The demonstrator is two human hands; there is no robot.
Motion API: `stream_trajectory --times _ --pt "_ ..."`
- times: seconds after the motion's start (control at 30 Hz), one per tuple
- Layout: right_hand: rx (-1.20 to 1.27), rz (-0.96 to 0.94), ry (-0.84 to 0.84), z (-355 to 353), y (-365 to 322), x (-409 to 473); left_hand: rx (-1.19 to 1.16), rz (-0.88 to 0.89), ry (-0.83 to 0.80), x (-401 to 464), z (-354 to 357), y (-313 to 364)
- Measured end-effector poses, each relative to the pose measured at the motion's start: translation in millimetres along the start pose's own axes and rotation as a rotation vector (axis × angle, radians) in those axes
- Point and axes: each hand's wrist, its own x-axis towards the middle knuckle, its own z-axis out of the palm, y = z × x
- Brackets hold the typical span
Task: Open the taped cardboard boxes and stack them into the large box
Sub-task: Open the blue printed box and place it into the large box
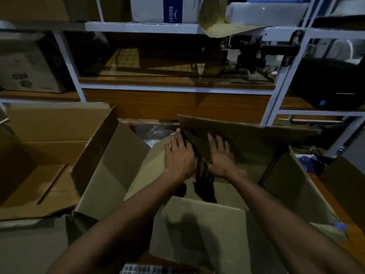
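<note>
My left hand [178, 155] and right hand [221, 157], fingers spread in a released grip, press a flattened brown cardboard sheet [237, 139] into the large open brown cardboard box [110, 167] beneath them; I should push evenly.

white shelf rack [138, 27], blk printer [331, 82]

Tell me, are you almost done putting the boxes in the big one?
Partway, it seems. The large box stands open with flat cardboard already lying inside. Right now the left hand and right hand press a cardboard piece down into it. Another open box waits on the left.
</note>
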Motion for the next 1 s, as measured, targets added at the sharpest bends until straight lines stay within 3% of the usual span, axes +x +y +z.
stream_trajectory --times 0.3,0.73,1.0 --pt "-0.139 0.039 0.067 -12.7 31.6 51.8 0.088 0.242 -0.103 81.0 31.3 -1.2" --pt "-0.145 0.189 0.267 3.4 36.5 86.2 0.070 0.197 0.033 126.8 60.3 4.4" --pt "-0.036 0.099 0.002 -10.1 44.9 67.2 0.028 0.236 -0.150 104.2 47.1 11.6"
